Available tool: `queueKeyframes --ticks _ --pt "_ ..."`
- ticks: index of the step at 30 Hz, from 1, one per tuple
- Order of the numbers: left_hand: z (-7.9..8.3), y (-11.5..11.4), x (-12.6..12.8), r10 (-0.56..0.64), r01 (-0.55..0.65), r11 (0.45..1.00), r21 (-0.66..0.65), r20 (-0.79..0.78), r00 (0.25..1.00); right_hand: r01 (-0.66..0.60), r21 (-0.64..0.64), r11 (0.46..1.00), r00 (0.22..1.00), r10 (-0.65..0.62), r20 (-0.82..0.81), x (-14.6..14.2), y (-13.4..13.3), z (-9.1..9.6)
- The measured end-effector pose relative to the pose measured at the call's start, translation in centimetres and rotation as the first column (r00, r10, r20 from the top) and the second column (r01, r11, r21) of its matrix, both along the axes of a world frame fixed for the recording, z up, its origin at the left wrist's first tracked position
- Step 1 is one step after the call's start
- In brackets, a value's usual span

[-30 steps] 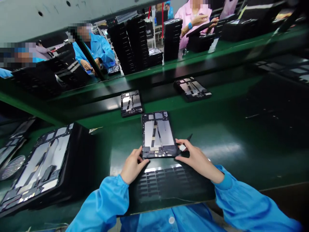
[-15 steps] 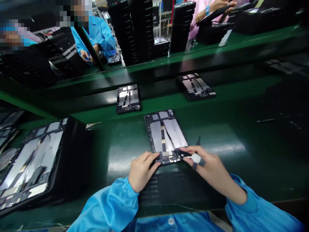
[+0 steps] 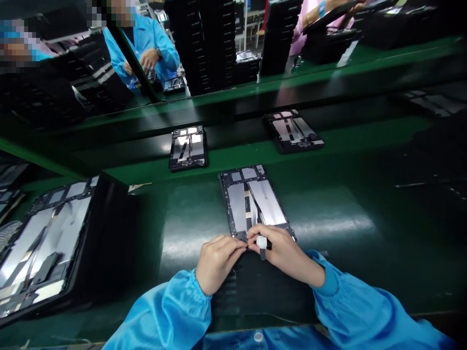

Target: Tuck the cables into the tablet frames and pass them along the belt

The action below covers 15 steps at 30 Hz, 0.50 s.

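Metal tablet frame (image 3: 255,199) under left hand (image 3: 219,265), right hand (image 3: 282,250).

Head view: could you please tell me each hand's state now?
Left hand: closed, fingers on the lower edge of the tablet frame.
Right hand: closed around a small white item.

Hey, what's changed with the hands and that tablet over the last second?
The right hand has slid left to join the left hand at the near end of the tablet housing, and that end has swung rightward. The housing still lies flat on the green bench.
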<state>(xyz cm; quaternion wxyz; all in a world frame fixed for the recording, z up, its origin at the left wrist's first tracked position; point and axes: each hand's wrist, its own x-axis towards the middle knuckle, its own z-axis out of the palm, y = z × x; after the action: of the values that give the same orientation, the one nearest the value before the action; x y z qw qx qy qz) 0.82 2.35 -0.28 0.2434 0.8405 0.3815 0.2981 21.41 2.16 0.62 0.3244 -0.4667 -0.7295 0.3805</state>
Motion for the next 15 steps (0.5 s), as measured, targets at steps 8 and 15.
queueKeyframes --ticks 8,15 --pt "-0.1 -0.3 0.2 0.083 -0.090 0.990 -0.109 -0.072 0.994 -0.007 0.025 1.000 0.999 0.006 0.045 0.0 -0.2 -0.3" --pt "-0.3 -1.4 -0.9 0.070 0.034 0.945 0.325 -0.304 0.950 -0.057 0.167 0.984 0.994 0.040 0.106 -0.2 -0.8 -1.4"
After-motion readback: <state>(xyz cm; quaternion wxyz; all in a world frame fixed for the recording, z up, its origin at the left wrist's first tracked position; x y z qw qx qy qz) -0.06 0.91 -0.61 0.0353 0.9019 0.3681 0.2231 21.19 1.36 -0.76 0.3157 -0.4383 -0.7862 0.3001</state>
